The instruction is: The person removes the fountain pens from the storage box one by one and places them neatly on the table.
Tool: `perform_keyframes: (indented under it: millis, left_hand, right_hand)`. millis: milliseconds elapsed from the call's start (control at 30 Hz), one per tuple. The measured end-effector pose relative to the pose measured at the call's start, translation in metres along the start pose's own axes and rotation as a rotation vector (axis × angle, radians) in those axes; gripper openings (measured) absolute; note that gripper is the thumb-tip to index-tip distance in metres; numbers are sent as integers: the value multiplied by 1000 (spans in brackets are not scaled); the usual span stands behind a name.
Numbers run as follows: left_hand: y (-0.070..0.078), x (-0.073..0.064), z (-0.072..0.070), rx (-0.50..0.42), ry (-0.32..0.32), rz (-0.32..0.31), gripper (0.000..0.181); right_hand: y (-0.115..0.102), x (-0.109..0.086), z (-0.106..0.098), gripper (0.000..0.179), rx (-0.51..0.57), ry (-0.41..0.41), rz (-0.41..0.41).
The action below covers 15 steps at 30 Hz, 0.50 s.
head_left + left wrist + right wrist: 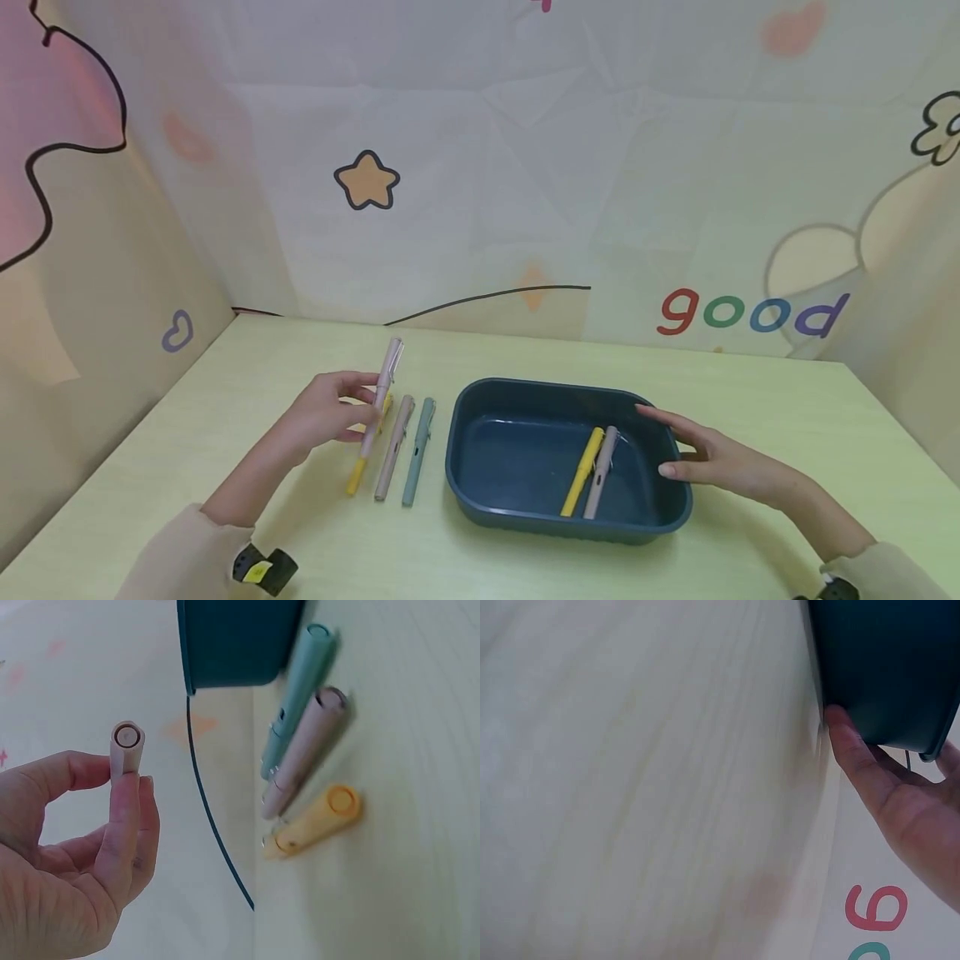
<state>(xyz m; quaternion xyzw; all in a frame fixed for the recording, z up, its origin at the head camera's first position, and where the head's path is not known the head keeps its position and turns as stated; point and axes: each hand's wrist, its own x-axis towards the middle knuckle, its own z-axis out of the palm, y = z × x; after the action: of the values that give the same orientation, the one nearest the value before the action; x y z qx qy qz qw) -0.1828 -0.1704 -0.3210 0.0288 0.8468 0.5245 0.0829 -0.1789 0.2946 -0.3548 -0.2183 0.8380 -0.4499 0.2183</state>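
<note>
My left hand [333, 410] pinches a pale pink pen [387, 367] between thumb and fingers, tilted above the table. In the left wrist view its round end faces the camera. Beneath it lies a yellow pen [356, 479], partly hidden by the held pen and the hand. Beside that are a mauve-grey pen [393, 450] and a teal pen [418, 450]. At the right end of a dark blue basin [468, 517], my right hand [720, 458] holds the rim, with digits on both sides of the wall. Inside the basin lie another yellow pen [582, 471] and a greyish pen [602, 473].
The pale wooden table [322, 542] carries everything. A printed cloth backdrop [480, 208] rises behind it and along both sides. The basin stands right of the loose pens, a short gap from the teal one.
</note>
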Motion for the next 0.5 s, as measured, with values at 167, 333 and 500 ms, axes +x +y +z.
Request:
perform_keyframes:
  millis: [167,333,500]
  left_hand:
    - [-12,-1,-7,29,19,-58,49]
    - [-24,-1,-12,28,24,-89,51]
    - [-34,0,-16,44,17,-114,49]
  right_hand:
    - [1,-1,0,66,8,-3,-3]
    - [1,-2,-1,67,0,1,-1]
    - [1,-3,0,67,-1,2,-3]
